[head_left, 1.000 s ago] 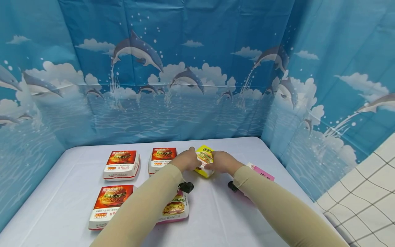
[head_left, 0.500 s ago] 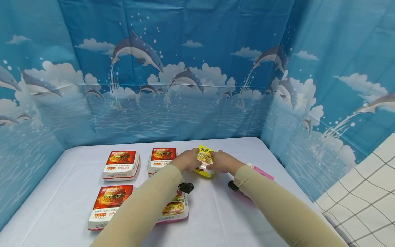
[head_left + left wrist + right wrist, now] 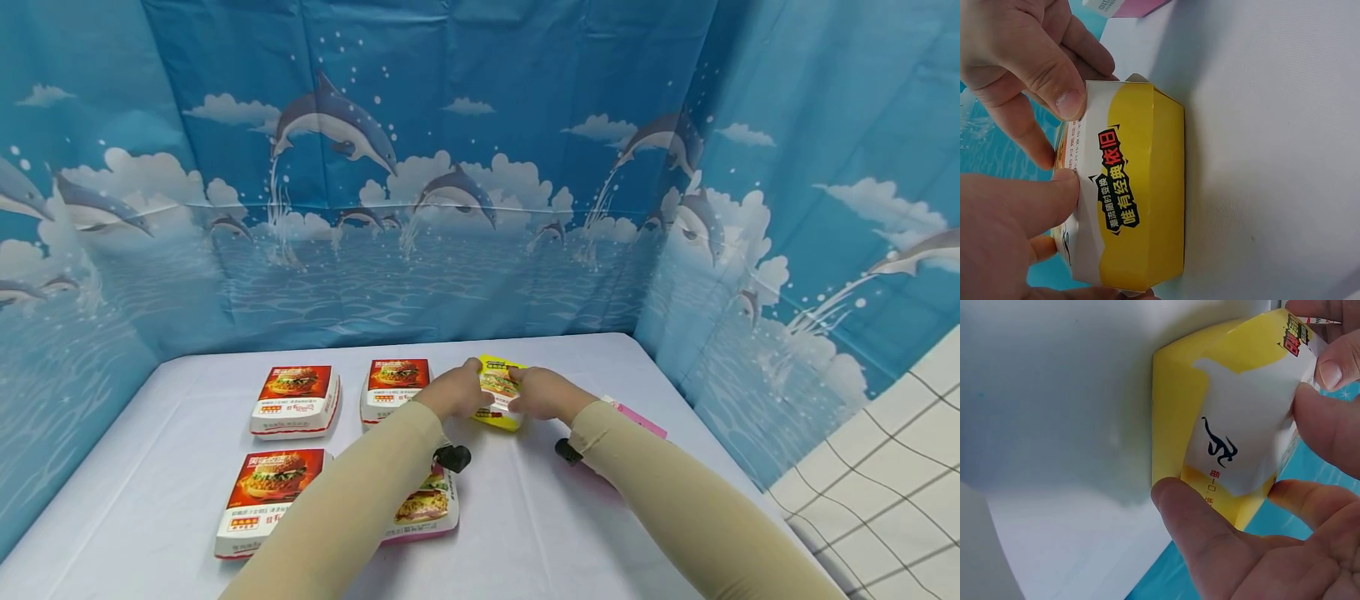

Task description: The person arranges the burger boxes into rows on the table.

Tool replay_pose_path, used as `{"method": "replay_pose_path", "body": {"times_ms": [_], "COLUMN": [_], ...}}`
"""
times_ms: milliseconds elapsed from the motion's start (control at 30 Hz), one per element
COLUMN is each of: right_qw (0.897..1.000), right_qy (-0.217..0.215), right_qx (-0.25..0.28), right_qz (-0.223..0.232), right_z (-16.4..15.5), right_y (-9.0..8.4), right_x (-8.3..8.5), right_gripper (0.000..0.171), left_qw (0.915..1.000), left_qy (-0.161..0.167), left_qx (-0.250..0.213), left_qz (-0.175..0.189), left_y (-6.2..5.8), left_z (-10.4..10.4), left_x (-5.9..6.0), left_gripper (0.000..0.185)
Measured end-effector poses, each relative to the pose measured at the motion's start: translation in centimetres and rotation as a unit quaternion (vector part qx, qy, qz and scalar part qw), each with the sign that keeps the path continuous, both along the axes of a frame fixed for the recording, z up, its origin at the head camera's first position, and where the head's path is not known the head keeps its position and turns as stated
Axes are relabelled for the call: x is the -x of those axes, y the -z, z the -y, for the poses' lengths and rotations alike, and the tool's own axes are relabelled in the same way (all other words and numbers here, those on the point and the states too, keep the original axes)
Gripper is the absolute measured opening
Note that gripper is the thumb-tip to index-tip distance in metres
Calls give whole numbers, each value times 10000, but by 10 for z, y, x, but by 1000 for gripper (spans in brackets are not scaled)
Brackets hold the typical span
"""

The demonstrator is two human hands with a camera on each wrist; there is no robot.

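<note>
Both hands are on a yellow and white burger box (image 3: pixel 498 379) toward the back of the white table. My left hand (image 3: pixel 459 390) grips its left side, the thumb at the upper front edge in the left wrist view. On the opposite side, my right hand (image 3: pixel 547 393) holds the box with thumb and fingers spread around it, as the right wrist view shows. The lettered front (image 3: pixel 1122 181) faces the left wrist camera, and the box's base is right at the tabletop. Part of the printed lid is hidden behind the fingers.
Red and white burger boxes stand at the back left (image 3: pixel 295 402), just left of my left hand (image 3: pixel 393 385), and at the front left (image 3: pixel 270 496). My left forearm partly covers a pink-based burger box (image 3: pixel 423 507). A pink box (image 3: pixel 637 417) lies behind my right sleeve. Dolphin-print curtains (image 3: pixel 450 250) enclose the table.
The yellow burger box has turned slightly counterclockwise between my hands, so its front edge is more level. My right thumb has shifted a little to the right; the other boxes stay put.
</note>
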State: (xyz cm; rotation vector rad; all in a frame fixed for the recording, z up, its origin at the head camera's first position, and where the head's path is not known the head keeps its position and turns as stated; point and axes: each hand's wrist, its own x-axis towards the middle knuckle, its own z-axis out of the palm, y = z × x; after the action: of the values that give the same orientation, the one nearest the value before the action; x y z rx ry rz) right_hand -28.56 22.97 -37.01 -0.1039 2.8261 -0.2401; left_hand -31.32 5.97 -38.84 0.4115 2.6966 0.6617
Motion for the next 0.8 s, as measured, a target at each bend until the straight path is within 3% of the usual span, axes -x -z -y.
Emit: {"method": "replay_pose_path", "body": {"times_ms": [300, 800], "right_qw": [9998, 9993], "right_qy": [74, -44], "right_qx": [120, 150], "right_qz": [127, 327], "right_z": [0, -1], "right_y": [-2, 5], "right_x": [-1, 1], "right_gripper": [74, 73], "left_qw": [9999, 9996], "left_qy": [121, 204], "left_qx": [56, 169], "left_qz": [12, -62], "left_y": [-5, -3], "left_z": [1, 2], "left_x": [-4, -4], "left_gripper": [81, 81]}}
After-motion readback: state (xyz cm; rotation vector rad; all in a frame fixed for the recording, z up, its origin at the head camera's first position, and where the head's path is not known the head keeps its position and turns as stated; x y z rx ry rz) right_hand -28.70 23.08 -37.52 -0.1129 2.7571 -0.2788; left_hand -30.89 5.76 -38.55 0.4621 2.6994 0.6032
